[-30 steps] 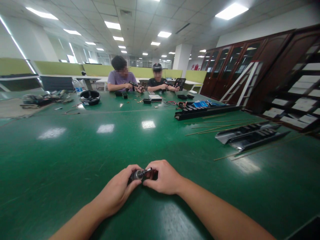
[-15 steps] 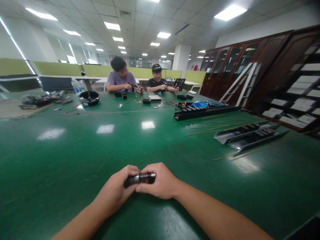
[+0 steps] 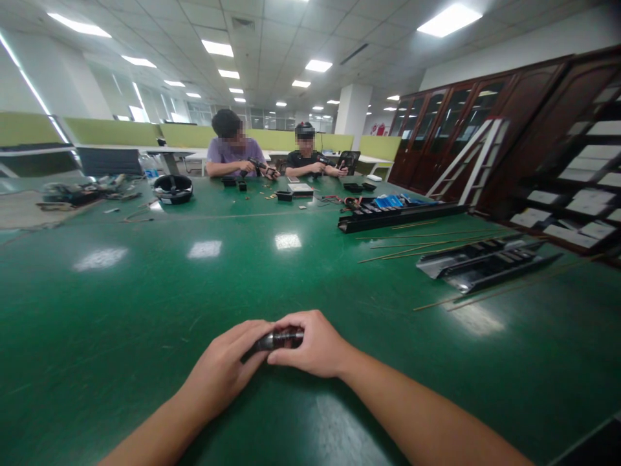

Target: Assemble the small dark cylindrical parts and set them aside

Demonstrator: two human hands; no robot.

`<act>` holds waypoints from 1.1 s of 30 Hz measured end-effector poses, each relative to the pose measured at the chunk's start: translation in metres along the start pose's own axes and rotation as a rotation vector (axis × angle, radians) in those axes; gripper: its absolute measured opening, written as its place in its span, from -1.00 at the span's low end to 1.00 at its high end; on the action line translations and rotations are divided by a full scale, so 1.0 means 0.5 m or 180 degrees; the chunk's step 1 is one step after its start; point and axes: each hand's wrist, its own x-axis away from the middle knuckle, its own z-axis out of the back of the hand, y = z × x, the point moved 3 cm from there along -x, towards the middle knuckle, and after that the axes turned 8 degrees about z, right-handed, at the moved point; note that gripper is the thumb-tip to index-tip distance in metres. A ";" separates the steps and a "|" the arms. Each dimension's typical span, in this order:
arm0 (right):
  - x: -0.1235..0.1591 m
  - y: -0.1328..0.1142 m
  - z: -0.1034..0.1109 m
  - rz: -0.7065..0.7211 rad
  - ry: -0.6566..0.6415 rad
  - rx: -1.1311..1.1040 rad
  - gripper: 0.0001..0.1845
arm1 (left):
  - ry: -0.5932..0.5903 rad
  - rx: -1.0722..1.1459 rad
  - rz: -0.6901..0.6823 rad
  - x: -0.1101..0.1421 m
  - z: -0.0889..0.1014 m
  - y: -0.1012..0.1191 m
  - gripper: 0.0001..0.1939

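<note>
A small dark metal cylinder [image 3: 281, 338] lies sideways between my two hands, just above the green table [image 3: 145, 304]. My left hand [image 3: 226, 369] wraps its fingers round the cylinder's left end. My right hand [image 3: 313, 346] pinches the right end with thumb and fingers curled over it. Most of the part is hidden by my fingers.
Long black rails [image 3: 480, 262] and thin wooden sticks [image 3: 422, 249] lie to the right. A black tray of parts [image 3: 388, 213] sits farther back. Two people [image 3: 233, 155] work with tools at the far end. A black round part [image 3: 173, 188] and clutter are at the back left.
The cylinder has turned from pointing its end at me to lying sideways. My right fingers have closed further over it. Both hands stay in the same spot.
</note>
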 end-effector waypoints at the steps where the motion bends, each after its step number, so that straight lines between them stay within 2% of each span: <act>1: -0.001 0.001 0.002 0.0015 0.0012 0.0015 -0.55 | 0.0048 0.0012 0.0034 0.000 0.002 -0.003 -0.65; 5: -0.002 -0.002 0.010 0.0181 0.0207 0.0217 -0.51 | 0.0160 0.0104 0.0208 0.001 0.008 -0.017 -0.67; 9: -0.001 -0.009 0.010 0.0367 0.0205 0.0379 -0.66 | 0.0137 0.0135 0.0249 0.002 0.004 -0.025 -0.64; 15: -0.002 -0.015 0.007 0.0589 0.0131 0.0591 -0.87 | -0.0024 0.0232 0.0140 0.004 0.000 -0.015 -0.59; 33: 0.000 -0.014 0.011 0.0523 0.0068 0.0634 -0.88 | -0.0293 0.0263 0.0321 0.004 0.004 -0.006 -0.60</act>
